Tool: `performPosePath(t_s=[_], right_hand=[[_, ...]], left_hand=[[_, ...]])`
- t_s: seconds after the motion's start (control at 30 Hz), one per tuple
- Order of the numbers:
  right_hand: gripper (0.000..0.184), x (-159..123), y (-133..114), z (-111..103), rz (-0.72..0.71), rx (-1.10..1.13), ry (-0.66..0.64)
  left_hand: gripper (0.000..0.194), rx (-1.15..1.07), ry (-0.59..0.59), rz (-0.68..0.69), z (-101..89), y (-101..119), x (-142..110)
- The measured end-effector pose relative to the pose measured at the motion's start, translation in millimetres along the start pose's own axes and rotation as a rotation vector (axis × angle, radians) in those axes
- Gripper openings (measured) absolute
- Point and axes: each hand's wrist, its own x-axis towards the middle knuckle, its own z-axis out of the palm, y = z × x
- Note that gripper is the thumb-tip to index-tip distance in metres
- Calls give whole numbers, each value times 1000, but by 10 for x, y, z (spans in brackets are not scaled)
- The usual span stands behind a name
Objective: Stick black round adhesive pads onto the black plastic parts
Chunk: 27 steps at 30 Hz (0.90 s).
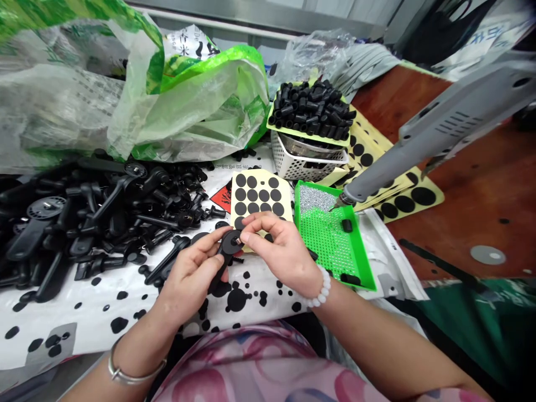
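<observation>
My left hand (190,276) is closed around a black plastic crank-like part (229,244) with a round, disc-shaped head. The thumb and index finger of my right hand (288,254) are pinched together at the middle of that head, where a small shiny bit shows. What the right fingertips hold is too small to make out. Just behind both hands lies a pale yellow sheet (287,195) with rows of round black pads, partly covered by the right fingers. Left of my hands is a large heap of similar black plastic parts (84,218).
A green tray (369,262) with small silvery pieces and a few black caps stands at right. Over it a grey power screwdriver (377,173) points down. Behind are a white basket (288,159), a heap of black tubes (312,109), more pad sheets (402,209) and green-white plastic bags (188,117).
</observation>
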Motion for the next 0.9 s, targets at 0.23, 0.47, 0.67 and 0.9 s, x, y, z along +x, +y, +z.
performPosePath(t_s=[0.23,0.47,0.67,0.9], right_hand=[[11,-10,-18,-1,25,42,-12],[11,7,30,-9,-9,15,-8],[11,-30,32,-1,-119,-118,49],[12,-169,24,97,-384,-666,189]], left_hand=[[44,1,43,-14,14,-18,2],[45,52,85,-26,63,-9,-7],[46,53,112,-11,84,-9,-25],[51,148,154,23,97,-63,-57]])
